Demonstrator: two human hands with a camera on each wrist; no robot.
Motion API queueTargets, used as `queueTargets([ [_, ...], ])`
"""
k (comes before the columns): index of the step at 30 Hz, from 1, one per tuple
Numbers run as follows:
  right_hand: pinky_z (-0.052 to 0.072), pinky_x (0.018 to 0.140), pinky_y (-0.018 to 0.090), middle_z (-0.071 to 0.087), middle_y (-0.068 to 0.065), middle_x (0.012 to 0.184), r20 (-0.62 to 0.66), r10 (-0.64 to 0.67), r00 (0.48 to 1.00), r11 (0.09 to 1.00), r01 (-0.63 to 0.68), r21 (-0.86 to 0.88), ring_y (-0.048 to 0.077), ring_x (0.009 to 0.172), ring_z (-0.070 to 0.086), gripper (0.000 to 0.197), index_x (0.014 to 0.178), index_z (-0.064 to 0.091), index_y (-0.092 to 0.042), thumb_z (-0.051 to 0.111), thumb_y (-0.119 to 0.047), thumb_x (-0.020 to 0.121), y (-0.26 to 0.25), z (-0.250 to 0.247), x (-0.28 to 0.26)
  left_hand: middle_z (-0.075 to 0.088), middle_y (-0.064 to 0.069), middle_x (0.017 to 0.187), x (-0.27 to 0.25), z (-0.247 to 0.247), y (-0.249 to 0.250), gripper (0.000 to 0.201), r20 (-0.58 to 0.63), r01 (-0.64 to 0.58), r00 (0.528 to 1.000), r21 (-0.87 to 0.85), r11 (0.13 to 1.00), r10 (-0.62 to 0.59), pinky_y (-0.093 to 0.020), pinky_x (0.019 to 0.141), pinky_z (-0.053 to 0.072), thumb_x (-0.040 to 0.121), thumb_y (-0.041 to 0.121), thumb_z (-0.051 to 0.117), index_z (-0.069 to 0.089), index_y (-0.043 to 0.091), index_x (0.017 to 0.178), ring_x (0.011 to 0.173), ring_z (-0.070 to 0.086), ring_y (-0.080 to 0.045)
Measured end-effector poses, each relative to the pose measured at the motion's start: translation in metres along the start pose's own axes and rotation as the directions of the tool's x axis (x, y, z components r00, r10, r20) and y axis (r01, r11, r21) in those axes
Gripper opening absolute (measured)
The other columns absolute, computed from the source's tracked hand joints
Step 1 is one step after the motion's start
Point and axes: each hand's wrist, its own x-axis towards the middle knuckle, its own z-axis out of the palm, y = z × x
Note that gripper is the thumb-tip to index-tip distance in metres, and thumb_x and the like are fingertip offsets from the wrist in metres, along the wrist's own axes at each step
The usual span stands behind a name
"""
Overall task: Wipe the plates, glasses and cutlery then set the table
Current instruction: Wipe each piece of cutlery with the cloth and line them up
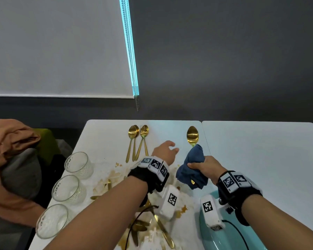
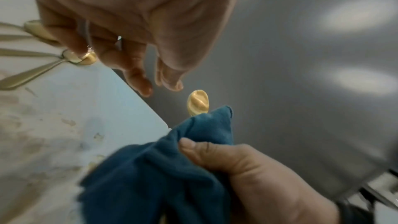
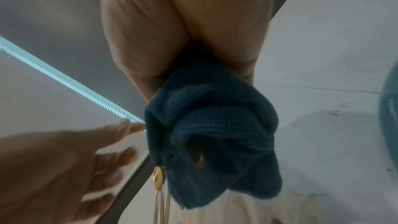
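While the right hand grips the blue cloth round a gold spoon above the table, left hand hovers spread; slick, stiff, light metal, best pinched by its handle.

White table carries three glasses, gold cutlery, brown smears.

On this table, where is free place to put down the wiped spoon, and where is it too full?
Free: the right table, bare from the seam to its far edge, beyond the teal plate. Also the strip between the wiped cutlery and the seam. Crowded: the left table's near part, with stains, dirty cutlery and three glasses along its left edge.
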Motion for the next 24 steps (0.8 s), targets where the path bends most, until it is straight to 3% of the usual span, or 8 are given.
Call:
queueTargets([
  [3,0.052,0.082,0.039,0.066,0.014,0.085,0.07,-0.021,0.997,0.998,0.025,-0.056,0.027,0.082,0.062,0.015,0.076,0.061,-0.008,0.072,-0.018,0.079,-0.012,0.013,0.008,0.066,-0.003,0.118,0.014,0.002,0.009,0.024,0.061,-0.029,0.998,0.002,1.0,0.029,-0.027,0.09,0.045,0.093,0.021,0.051,0.066,0.016,0.112,0.109,0.06,-0.022],
  [5,0.052,0.083,0.039,0.066,0.015,0.087,0.09,-0.029,0.995,0.997,0.035,-0.067,0.027,0.082,0.062,0.014,0.075,0.061,-0.008,0.072,-0.016,0.078,-0.018,0.02,0.014,0.063,-0.005,0.123,0.023,0.001,0.009,0.027,0.118,-0.005,0.993,-0.003,1.0,0.005,-0.022,0.083,0.043,0.094,0.014,0.049,0.066,0.012,0.114,0.113,0.057,-0.023],
  [8,0.052,0.084,0.038,0.067,0.016,0.09,0.128,-0.019,0.992,0.995,0.031,-0.093,0.026,0.083,0.062,0.013,0.076,0.062,-0.009,0.072,-0.017,0.079,-0.024,0.025,0.025,0.058,-0.011,0.129,0.038,-0.001,0.007,0.031,0.146,0.158,0.98,-0.15,0.976,-0.136,-0.024,0.087,0.045,0.097,0.01,0.044,0.06,0.006,0.123,0.117,0.056,-0.027],
  [11,0.051,0.081,0.034,0.065,0.013,0.089,0.165,-0.02,0.986,0.983,0.049,-0.175,0.023,0.082,0.06,0.017,0.083,0.062,-0.006,0.07,-0.02,0.08,-0.033,0.029,0.037,0.058,-0.011,0.128,0.051,-0.002,0.0,0.032,0.059,0.098,0.993,0.072,0.993,-0.102,-0.032,0.094,0.044,0.099,0.011,0.039,0.057,0.006,0.124,0.117,0.056,-0.028],
  [15,0.046,0.082,0.032,0.06,0.013,0.092,0.23,-0.015,0.973,0.925,0.101,-0.366,0.026,0.091,0.059,0.022,0.072,0.055,-0.013,0.061,-0.026,0.088,-0.048,0.031,0.047,0.055,-0.012,0.131,0.086,-0.023,-0.005,0.035,-0.021,0.08,0.997,-0.046,0.996,-0.081,-0.033,0.091,0.045,0.1,0.01,0.035,0.046,0.01,0.133,0.119,0.054,-0.028],
  [17,0.047,0.083,0.032,0.063,0.012,0.092,0.219,0.001,0.976,0.915,0.088,-0.395,0.029,0.094,0.062,0.02,0.074,0.056,-0.013,0.065,-0.028,0.084,-0.049,0.026,0.051,0.056,-0.014,0.132,0.106,-0.037,-0.017,0.036,-0.073,0.173,0.981,-0.104,0.979,-0.181,-0.029,0.09,0.046,0.098,0.017,0.043,0.051,0.006,0.132,0.122,0.053,-0.028],
  [19,0.05,0.083,0.033,0.066,0.011,0.092,0.188,-0.002,0.982,0.918,0.076,-0.39,0.028,0.094,0.063,0.02,0.079,0.059,-0.011,0.07,-0.028,0.08,-0.046,0.017,0.056,0.056,-0.015,0.132,0.122,-0.046,-0.034,0.039,-0.096,0.21,0.974,0.069,0.975,-0.203,-0.025,0.084,0.048,0.097,0.024,0.049,0.055,0.002,0.129,0.122,0.053,-0.028],
  [24,0.052,0.082,0.035,0.068,0.013,0.089,0.148,0.001,0.989,0.921,0.057,-0.386,0.028,0.092,0.065,0.02,0.081,0.063,-0.008,0.069,-0.026,0.08,-0.035,-0.006,0.065,0.057,-0.018,0.129,0.146,-0.039,-0.072,0.04,-0.204,0.334,0.933,0.185,0.924,-0.296,-0.038,0.095,0.044,0.093,0.025,0.055,0.057,0.002,0.126,0.119,0.054,-0.033],
])
